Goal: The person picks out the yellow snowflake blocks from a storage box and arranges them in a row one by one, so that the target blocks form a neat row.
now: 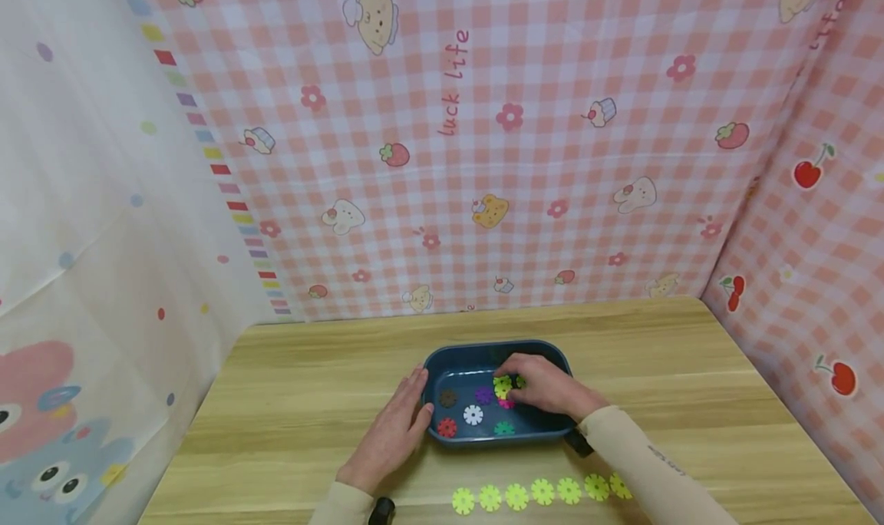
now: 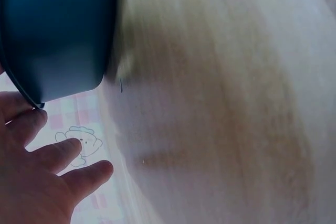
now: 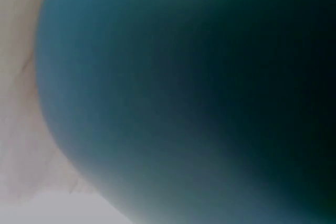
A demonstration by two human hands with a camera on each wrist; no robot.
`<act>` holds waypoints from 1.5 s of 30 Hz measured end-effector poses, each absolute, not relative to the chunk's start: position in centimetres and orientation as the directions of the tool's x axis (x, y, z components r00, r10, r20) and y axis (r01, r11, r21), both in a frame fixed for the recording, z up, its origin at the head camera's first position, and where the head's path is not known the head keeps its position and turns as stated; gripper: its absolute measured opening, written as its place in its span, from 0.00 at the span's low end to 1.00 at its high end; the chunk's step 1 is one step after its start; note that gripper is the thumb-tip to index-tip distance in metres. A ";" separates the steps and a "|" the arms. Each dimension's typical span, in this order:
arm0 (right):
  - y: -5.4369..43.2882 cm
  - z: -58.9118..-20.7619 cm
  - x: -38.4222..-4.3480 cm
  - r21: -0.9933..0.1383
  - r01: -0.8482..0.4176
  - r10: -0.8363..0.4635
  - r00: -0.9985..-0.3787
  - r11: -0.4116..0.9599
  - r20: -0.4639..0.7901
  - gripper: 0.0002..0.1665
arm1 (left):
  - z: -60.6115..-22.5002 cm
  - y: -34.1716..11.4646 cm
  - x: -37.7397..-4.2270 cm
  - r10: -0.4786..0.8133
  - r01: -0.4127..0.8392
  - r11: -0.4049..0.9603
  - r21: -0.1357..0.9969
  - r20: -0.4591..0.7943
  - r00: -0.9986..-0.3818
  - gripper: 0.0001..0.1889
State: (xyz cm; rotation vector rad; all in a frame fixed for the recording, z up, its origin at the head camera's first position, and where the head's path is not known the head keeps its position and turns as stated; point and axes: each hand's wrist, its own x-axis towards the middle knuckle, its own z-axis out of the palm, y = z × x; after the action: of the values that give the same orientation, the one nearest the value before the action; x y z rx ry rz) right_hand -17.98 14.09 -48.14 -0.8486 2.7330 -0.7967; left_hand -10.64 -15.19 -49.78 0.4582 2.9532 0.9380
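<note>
A dark blue plastic tray point(image 1: 470, 358) holds several notched, flower-like plastic discs, among them a brown disc point(image 1: 448, 397), a purple disc point(image 1: 483, 395), a white disc point(image 1: 473, 414), a red disc point(image 1: 447, 427) and a green disc point(image 1: 504, 428). Reaching in over the right end, my right hand point(image 1: 545, 387) pinches a yellow-green disc point(image 1: 503, 387) between thumb and fingers, above a pink disc point(image 1: 506, 404). My left hand point(image 1: 390, 433) rests against the tray's left rim, fingers extended; the left wrist view shows them spread at the tray edge. Tray wall point(image 3: 131, 87) fills the right wrist view.
Several yellow-green discs point(image 1: 516, 496) lie in a row on the wooden table point(image 1: 304, 425) in front of the tray, the right end passing under my right sleeve point(image 1: 649, 463). A pink checked cloth point(image 1: 442, 179) hangs behind the table.
</note>
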 end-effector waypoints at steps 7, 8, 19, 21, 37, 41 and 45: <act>13.9 -48.7 -17.9 -0.534 -0.499 -0.594 -0.804 0.682 -0.008 0.19 | -49.9 -15.1 -10.7 0.270 0.255 0.783 0.568 0.060 -0.961 0.32; 13.9 -48.7 -17.9 -0.528 -0.504 -0.598 -0.802 0.683 -0.008 0.19 | -49.9 -15.1 -10.7 0.269 0.254 0.783 0.568 0.059 -0.961 0.32; 13.6 -48.8 -17.7 -0.475 -0.517 -0.597 -0.802 0.713 -0.024 0.17 | -49.9 -15.0 -10.6 0.273 0.262 0.781 0.567 0.068 -0.960 0.32; 13.6 -48.8 -17.6 -0.473 -0.514 -0.594 -0.804 0.715 -0.025 0.17 | -49.9 -15.0 -10.7 0.272 0.260 0.782 0.566 0.066 -0.960 0.32; 13.4 -48.6 -17.4 -0.463 -0.492 -0.573 -0.818 0.737 -0.043 0.15 | -50.0 -14.9 -10.8 0.269 0.255 0.786 0.563 0.060 -0.961 0.32; 13.6 -48.3 -17.2 -0.479 -0.498 -0.569 -0.822 0.723 -0.004 0.16 | -50.0 -14.9 -10.7 0.268 0.259 0.785 0.563 0.067 -0.961 0.32; 13.7 -47.8 -16.9 -0.504 -0.488 -0.544 -0.838 0.713 0.043 0.17 | -50.0 -14.9 -10.7 0.267 0.263 0.784 0.562 0.076 -0.961 0.32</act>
State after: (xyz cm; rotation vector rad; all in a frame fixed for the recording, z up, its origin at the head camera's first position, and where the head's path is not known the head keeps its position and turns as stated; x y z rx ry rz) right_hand -16.88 13.75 -47.83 -0.8487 2.8057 -0.7779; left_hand -10.71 -14.93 -49.98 0.4393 2.9602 0.9313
